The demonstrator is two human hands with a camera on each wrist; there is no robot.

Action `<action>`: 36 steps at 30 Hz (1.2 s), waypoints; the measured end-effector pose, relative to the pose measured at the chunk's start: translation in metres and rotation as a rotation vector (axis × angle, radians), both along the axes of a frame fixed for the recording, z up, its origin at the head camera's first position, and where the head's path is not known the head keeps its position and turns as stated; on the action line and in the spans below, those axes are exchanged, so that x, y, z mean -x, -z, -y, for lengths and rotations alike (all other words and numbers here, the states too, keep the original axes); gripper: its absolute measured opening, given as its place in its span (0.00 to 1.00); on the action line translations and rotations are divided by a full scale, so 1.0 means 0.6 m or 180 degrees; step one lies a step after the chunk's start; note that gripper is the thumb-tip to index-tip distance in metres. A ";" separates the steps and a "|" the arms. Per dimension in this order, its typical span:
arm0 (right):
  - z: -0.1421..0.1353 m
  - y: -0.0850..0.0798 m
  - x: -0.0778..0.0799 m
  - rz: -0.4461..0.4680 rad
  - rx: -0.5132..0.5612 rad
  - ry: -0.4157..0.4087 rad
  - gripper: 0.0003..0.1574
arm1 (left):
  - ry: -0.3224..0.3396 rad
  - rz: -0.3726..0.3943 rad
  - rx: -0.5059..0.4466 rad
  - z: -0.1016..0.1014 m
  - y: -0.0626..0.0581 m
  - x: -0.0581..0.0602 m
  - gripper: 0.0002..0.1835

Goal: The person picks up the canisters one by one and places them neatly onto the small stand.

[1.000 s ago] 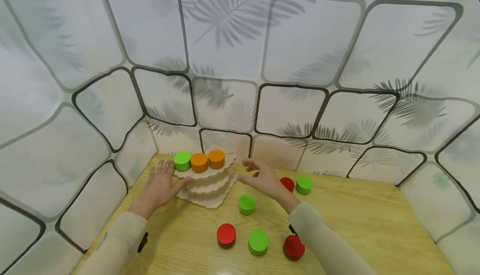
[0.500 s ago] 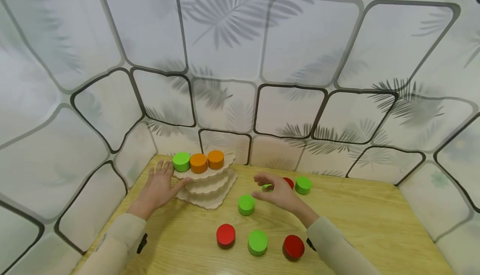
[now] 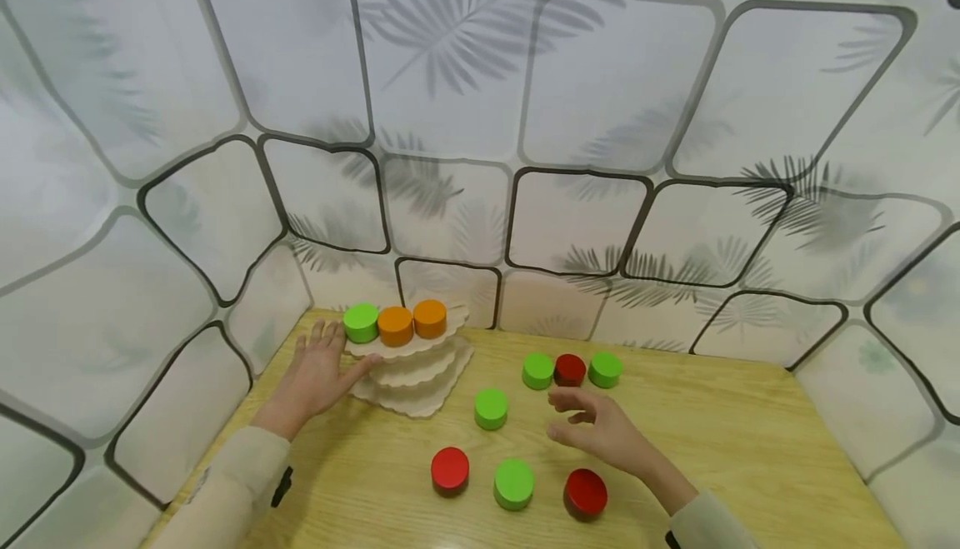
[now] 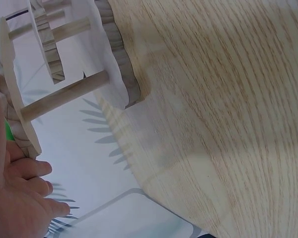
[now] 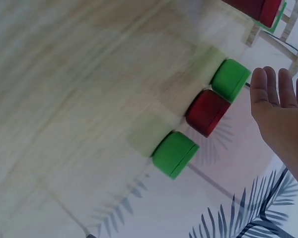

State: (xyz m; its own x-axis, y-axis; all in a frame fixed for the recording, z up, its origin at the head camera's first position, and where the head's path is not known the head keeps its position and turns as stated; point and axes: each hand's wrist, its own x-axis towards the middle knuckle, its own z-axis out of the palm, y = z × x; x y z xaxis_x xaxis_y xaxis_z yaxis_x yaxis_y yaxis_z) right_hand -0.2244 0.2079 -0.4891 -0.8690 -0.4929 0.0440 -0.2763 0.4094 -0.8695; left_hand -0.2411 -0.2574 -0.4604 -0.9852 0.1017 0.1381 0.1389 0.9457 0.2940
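Observation:
A pale wooden three-tier stand (image 3: 412, 399) with scalloped shelves and dowel posts (image 4: 64, 96) stands at the table's back left corner. On its top shelf sit one green round block (image 3: 361, 323) and two orange round blocks (image 3: 395, 326). My left hand (image 3: 318, 370) rests at the shelf's left corner, fingers spread beside the green block and thumb along the front edge. Over the table, my right hand (image 3: 600, 432) holds nothing, its fingers loosely bent. Just behind it a red round block (image 3: 570, 370) stands between two green ones (image 5: 175, 154).
Nearer me on the wooden table (image 3: 750, 449) are a green block (image 3: 491, 409), a red block (image 3: 450, 471), another green block (image 3: 513, 483) and a dark red block (image 3: 586, 494). A patterned wall covering (image 3: 585, 216) encloses the table's back and sides.
My right hand has drawn away from the stand, to the right and towards me, uncovering the back row's left green block and red block. The left hand keeps its place.

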 end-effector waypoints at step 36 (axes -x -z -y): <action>-0.081 0.048 -0.091 0.0794 -0.0029 -0.0047 0.40 | 0.0026 0.0036 -0.0062 0.000 -0.001 -0.001 0.57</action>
